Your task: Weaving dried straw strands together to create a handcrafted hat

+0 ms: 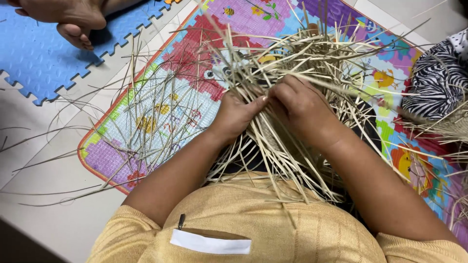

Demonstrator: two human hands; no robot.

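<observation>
Head view, work in hand: a half-woven piece of pale straw strips [287, 146] is held in the lap, between the two hands, with loose strip ends fanning out past the fingertips on every side.
Left hand [236, 117]: the fingers are closed narrowly on a few strips; the thumb is laid along the top, its tip pointing towards the right hand.
Right hand [300, 107]: the fingers are curled down over the strips and pinched on them just beside the left thumb; the knuckles are turned up to the camera.
Pose: both forearms are brought in from the body and meet over the weave; the wrists are bent slightly inward, the hands almost touching.
Doing it well: each strip is best kept flat and untwisted under the fingertips, pulled snug against the row behind the fingers, and held pinned by one hand while the other is shifted.
Beyond the fingers: a colourful play mat [165, 107] lies under the loose strips; a blue foam mat [44, 63] lies farther off.
To the right of the fingers: a zebra-patterned cloth [436, 83] is seen.
Far corner: another person's foot [73, 19] rests on the blue mat.
</observation>
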